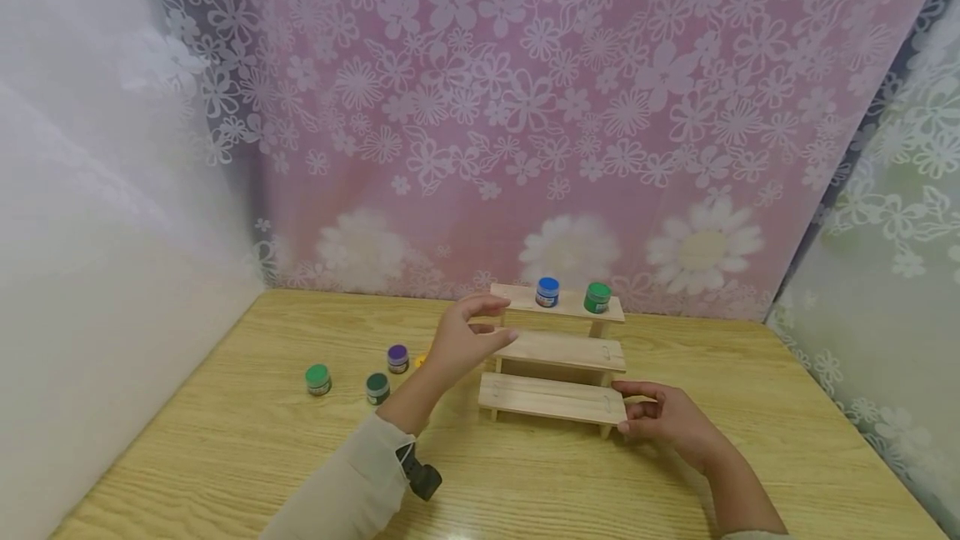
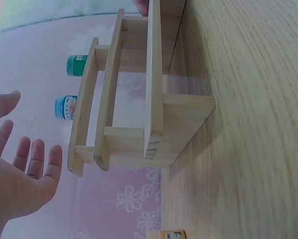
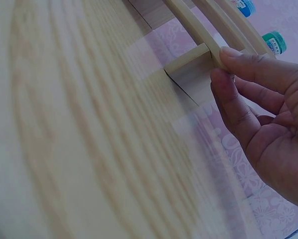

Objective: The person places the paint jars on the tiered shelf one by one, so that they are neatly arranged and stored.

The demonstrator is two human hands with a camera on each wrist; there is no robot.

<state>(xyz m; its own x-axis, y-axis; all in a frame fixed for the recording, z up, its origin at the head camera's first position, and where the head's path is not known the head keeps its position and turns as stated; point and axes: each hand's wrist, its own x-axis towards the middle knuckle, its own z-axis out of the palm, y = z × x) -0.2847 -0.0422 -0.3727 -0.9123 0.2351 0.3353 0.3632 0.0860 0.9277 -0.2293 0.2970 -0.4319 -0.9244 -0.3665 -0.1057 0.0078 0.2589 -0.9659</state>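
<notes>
A three-step wooden display stand [image 1: 552,398] stands on the table. On its top step are a blue paint jar [image 1: 547,292] and a green paint jar [image 1: 597,298]. My left hand [image 1: 459,346] is at the stand's left end, near the top and middle steps. Its fingers are spread and hold nothing, as the left wrist view shows of the same hand [image 2: 24,181]. With thumb and fingertips, my right hand [image 1: 675,425] pinches the right end of the lowest step; the right wrist view shows this hand [image 3: 273,119] at the board's corner.
Left of the stand sit a light green jar [image 1: 318,379], a dark green jar [image 1: 377,388] and a purple jar [image 1: 397,358]. A yellow jar [image 1: 421,360] is mostly hidden behind my left arm. Flowered curtain [image 1: 525,107] hangs behind the table [image 1: 247,440].
</notes>
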